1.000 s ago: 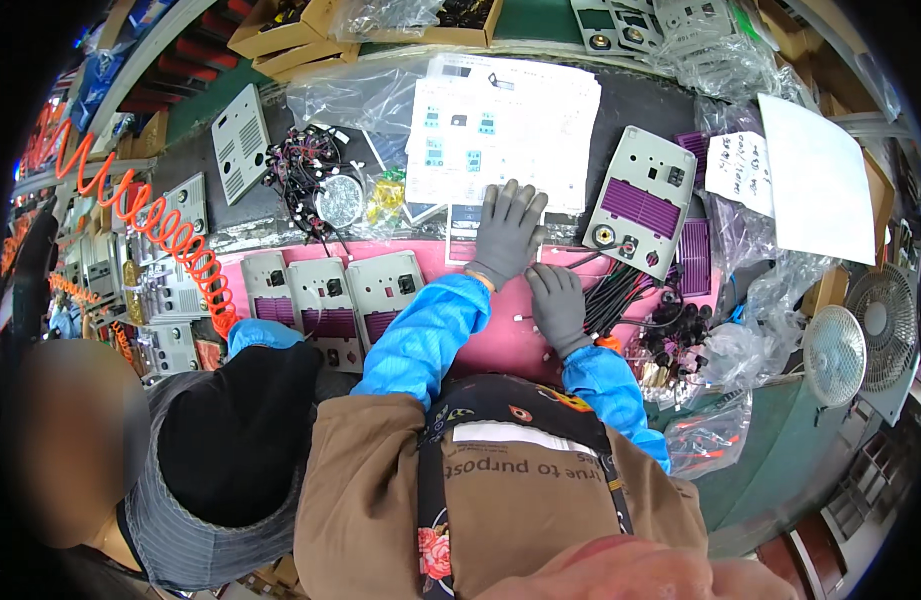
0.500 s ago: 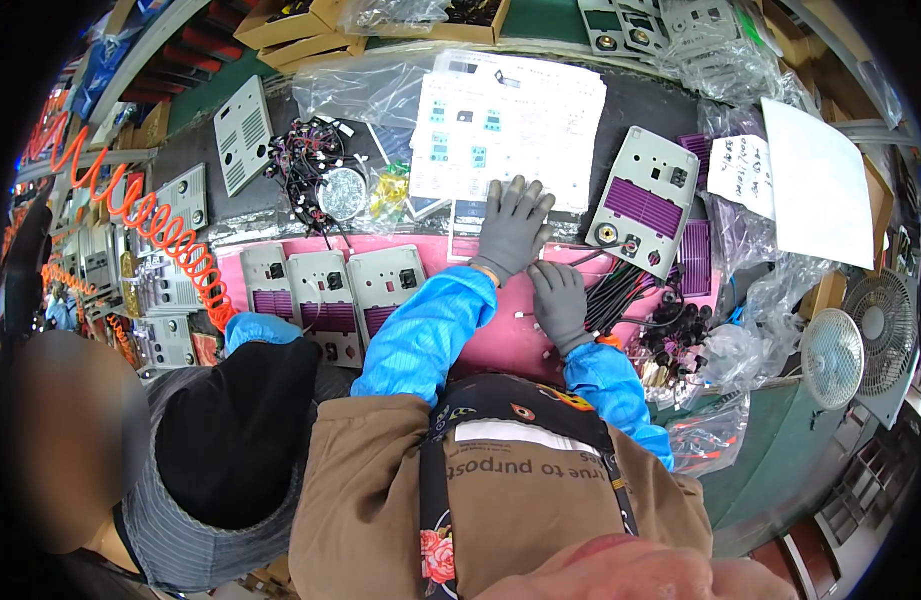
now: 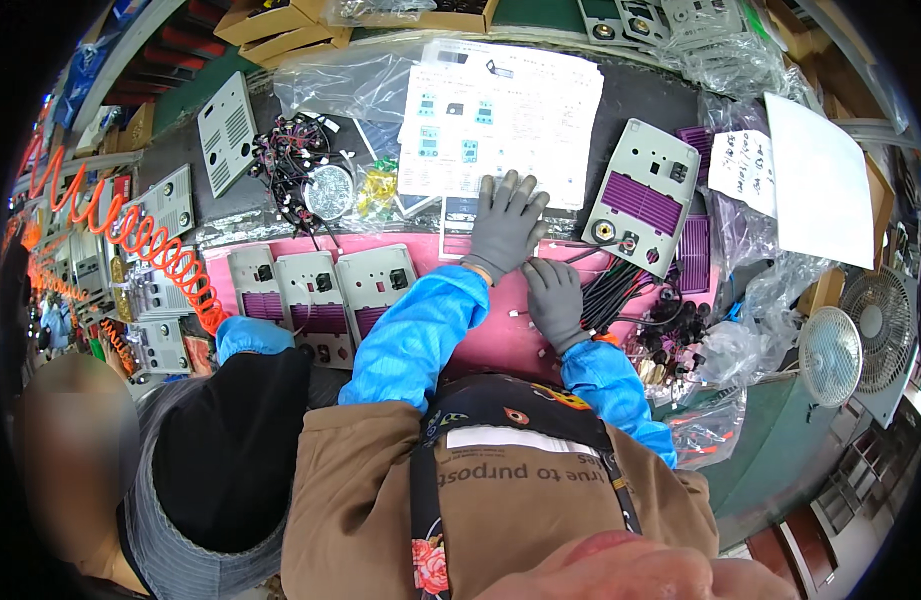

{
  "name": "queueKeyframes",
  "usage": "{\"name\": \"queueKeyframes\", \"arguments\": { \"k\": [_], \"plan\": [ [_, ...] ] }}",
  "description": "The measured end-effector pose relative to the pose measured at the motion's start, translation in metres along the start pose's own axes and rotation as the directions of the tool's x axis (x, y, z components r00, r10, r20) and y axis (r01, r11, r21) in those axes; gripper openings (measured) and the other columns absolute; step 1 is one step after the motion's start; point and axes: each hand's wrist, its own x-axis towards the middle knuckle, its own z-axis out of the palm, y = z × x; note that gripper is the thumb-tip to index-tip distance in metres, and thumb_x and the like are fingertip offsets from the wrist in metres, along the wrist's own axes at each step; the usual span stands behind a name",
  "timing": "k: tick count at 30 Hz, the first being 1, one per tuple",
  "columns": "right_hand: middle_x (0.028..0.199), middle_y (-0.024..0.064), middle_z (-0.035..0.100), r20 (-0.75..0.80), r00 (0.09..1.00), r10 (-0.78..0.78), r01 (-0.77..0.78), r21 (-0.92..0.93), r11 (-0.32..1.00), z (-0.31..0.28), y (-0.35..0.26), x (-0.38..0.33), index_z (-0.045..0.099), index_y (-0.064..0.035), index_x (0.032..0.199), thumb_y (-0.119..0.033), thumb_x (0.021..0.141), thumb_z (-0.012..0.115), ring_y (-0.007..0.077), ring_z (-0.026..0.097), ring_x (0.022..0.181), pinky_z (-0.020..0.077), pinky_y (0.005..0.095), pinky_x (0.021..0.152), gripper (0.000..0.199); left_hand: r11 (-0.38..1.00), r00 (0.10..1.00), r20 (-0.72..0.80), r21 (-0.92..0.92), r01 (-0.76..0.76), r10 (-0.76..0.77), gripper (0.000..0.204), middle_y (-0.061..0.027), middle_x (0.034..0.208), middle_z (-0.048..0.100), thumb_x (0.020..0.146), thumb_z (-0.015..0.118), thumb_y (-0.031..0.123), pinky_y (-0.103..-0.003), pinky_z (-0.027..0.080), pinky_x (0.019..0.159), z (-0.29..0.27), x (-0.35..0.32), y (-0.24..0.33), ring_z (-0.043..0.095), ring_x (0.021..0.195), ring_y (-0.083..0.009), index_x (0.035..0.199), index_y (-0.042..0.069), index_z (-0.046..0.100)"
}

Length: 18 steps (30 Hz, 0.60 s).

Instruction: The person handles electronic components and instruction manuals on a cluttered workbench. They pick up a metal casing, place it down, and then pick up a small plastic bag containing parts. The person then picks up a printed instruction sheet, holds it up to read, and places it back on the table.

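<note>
watching from my far seat, i see the left hand (image 3: 507, 228) in its grey glove, palm down, with the fingers spread over the lower edge of the printed sheets (image 3: 500, 120). the sheets lie on the dark surface (image 3: 612, 125), above the pink mat (image 3: 500, 345), and a blue and white card (image 3: 456, 212) shows just beside this hand. my right hand (image 3: 555, 300) rests flat upon the mat, its fingers stretched and close together; i see nothing held in either of the hands. just to the right of it there is a bundle of black cables (image 3: 612, 300), near the lower edge of a grey panel (image 3: 642, 200) with a purple grille. on the left part of the mat, three smaller panels (image 3: 380, 275) are standing in a row. a tangle of wires (image 3: 292, 165) lies above them, with a yellow packet (image 3: 377, 187) near. at my far left i find an orange coiled hose (image 3: 145, 235) and another person (image 3: 225, 440) in dark clothing; at my right, a fan (image 3: 832, 355).
</note>
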Motion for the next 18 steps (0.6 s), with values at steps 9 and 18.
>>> {"name": "queueKeyframes", "arguments": {
  "k": [9, 18],
  "plan": [
    [0.111, 0.0089, 0.064, -0.178, 0.982, 0.058, -0.073, -0.082, 0.994, -0.076, 0.073, 0.108, 0.065, -0.0122, 0.122, -0.007, 0.082, 0.067, 0.0314, 0.059, 0.105, 0.0453, 0.046, 0.094, 0.04, 0.999, 0.993, 0.111, -0.004, 0.036, -0.035, 0.046, -0.012, 0.136, 0.055, 0.089, 0.067, 0.033, -0.061, 0.03, 0.114, -0.003, 0.005, -0.004, 0.044, 0.134, -0.0361, 0.131, 0.015, 0.061],
    [0.098, 0.0019, 0.063, 0.185, 0.979, -0.086, 0.155, -0.394, 0.906, -0.051, 0.119, 0.139, 0.07, -0.0172, 0.121, -0.013, 0.084, 0.061, 0.0248, 0.057, 0.102, 0.044, 0.0449, 0.098, 0.038, 0.999, 0.989, 0.143, -0.036, 0.036, -0.03, 0.05, -0.0103, 0.136, 0.054, 0.088, 0.068, 0.034, -0.061, 0.029, 0.115, -0.007, 0.008, -0.007, 0.042, 0.136, -0.0342, 0.133, 0.016, 0.06]
  ]
}}
